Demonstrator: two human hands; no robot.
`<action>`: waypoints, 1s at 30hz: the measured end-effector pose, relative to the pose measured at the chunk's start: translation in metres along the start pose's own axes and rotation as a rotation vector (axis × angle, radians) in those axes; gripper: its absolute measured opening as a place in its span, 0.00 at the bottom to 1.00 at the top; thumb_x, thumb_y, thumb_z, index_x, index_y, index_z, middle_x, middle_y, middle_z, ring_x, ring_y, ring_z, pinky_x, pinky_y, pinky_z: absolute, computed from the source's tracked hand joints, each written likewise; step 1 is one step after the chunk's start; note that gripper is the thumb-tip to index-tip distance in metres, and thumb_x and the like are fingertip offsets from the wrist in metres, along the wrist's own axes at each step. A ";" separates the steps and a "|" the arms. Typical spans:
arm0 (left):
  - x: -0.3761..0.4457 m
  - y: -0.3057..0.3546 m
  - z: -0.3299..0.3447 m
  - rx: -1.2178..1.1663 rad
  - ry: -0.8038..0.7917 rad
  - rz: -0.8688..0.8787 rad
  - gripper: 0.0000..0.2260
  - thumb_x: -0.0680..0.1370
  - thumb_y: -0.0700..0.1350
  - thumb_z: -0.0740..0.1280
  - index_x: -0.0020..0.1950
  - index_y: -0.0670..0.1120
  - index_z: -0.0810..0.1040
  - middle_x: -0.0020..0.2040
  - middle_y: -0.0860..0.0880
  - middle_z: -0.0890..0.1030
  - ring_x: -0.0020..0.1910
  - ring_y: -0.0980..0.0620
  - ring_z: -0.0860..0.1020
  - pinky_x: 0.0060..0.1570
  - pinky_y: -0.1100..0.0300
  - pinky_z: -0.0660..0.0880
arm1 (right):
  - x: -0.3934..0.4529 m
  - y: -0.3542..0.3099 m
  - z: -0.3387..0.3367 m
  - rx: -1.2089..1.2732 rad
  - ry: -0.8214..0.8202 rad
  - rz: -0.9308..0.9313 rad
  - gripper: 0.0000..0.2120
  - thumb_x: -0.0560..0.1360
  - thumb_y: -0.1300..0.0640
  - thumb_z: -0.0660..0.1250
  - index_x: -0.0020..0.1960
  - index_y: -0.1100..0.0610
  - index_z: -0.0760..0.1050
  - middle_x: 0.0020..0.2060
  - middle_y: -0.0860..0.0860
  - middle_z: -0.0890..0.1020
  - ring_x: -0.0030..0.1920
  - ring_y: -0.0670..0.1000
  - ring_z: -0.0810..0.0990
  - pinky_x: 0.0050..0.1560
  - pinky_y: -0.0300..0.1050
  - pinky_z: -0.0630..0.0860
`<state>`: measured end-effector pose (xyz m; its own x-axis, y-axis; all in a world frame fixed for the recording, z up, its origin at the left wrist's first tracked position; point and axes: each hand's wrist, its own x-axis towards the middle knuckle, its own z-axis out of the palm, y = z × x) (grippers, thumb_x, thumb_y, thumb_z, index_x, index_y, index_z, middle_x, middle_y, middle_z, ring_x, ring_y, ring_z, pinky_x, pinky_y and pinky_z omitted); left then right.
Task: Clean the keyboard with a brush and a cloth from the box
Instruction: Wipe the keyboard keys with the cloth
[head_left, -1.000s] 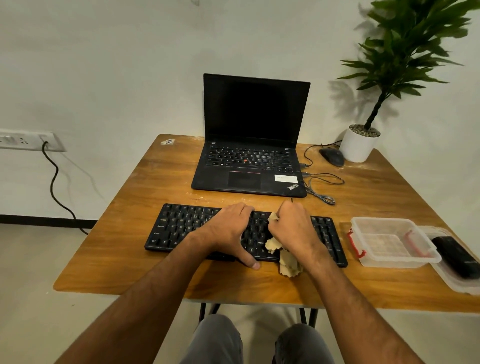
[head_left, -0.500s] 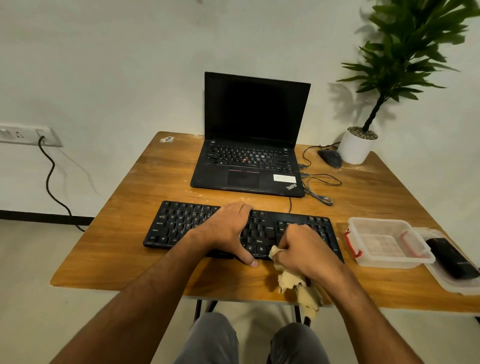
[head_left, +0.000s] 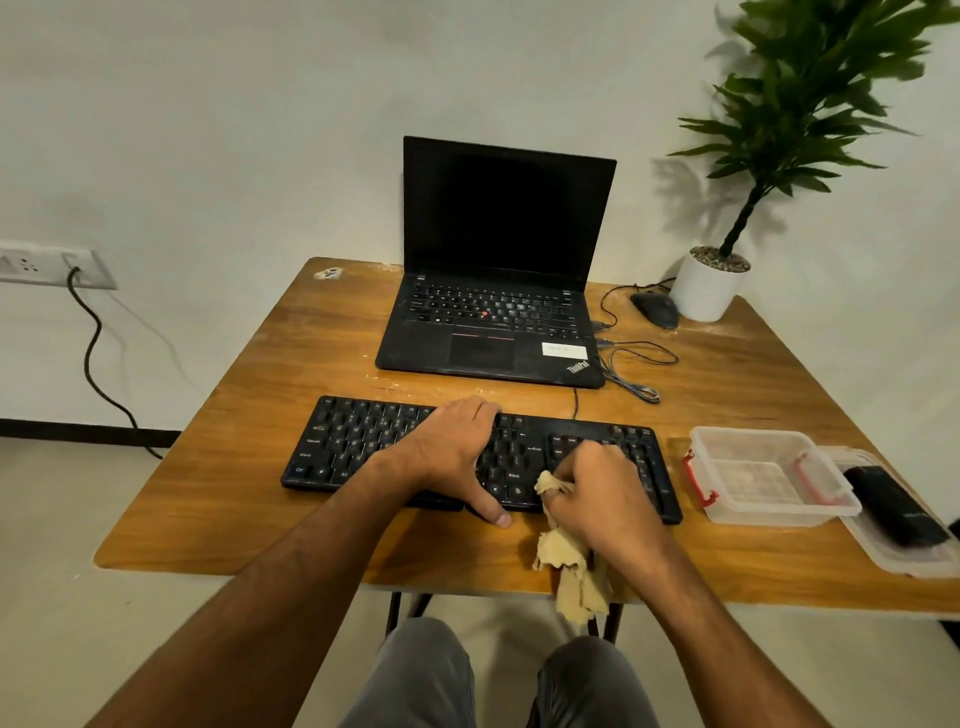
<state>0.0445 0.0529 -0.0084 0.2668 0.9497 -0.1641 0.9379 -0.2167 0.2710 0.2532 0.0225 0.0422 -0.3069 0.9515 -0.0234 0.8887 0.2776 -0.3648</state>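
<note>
Wiping has moved rightward: right hand (head_left: 605, 491), bunching the tan cloth (head_left: 569, 561), now rubs the black keyboard (head_left: 353, 441) nearer its numeric pad, while left hand (head_left: 452, 447) lies flat beside it, steadying. Clear box (head_left: 769, 512) sits farther right on the table (head_left: 234, 483).

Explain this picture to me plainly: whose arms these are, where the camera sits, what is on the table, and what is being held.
There is no machine here: a person wears a camera on the head, looking down at their own arms. The left hand rests on the black keyboard, steadying it. The right hand grips a tan cloth and presses it on the keys. On the wooden table also lie an open laptop, a mouse, a potted plant and a clear plastic box.
</note>
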 end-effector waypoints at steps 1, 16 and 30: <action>0.000 0.001 0.000 -0.001 0.000 0.001 0.63 0.58 0.73 0.80 0.82 0.45 0.56 0.76 0.48 0.65 0.75 0.47 0.64 0.79 0.49 0.62 | -0.004 0.002 -0.001 -0.006 -0.026 -0.004 0.07 0.73 0.56 0.74 0.50 0.55 0.86 0.44 0.48 0.86 0.43 0.45 0.82 0.37 0.31 0.71; -0.001 0.001 -0.001 0.001 0.002 -0.006 0.63 0.58 0.73 0.80 0.82 0.45 0.56 0.76 0.48 0.65 0.75 0.47 0.65 0.78 0.48 0.62 | -0.030 -0.014 0.008 -0.107 0.031 -0.206 0.13 0.79 0.60 0.66 0.62 0.54 0.81 0.56 0.52 0.83 0.55 0.50 0.82 0.54 0.39 0.79; -0.003 0.005 -0.006 0.015 -0.027 -0.013 0.62 0.59 0.73 0.79 0.82 0.44 0.56 0.76 0.47 0.65 0.75 0.47 0.64 0.79 0.50 0.61 | -0.010 0.001 -0.006 0.050 -0.012 -0.268 0.20 0.74 0.65 0.72 0.62 0.48 0.82 0.58 0.48 0.85 0.60 0.46 0.80 0.61 0.36 0.72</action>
<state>0.0474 0.0500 -0.0009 0.2603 0.9459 -0.1935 0.9446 -0.2080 0.2540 0.2588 0.0140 0.0478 -0.5334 0.8430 0.0697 0.7574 0.5126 -0.4045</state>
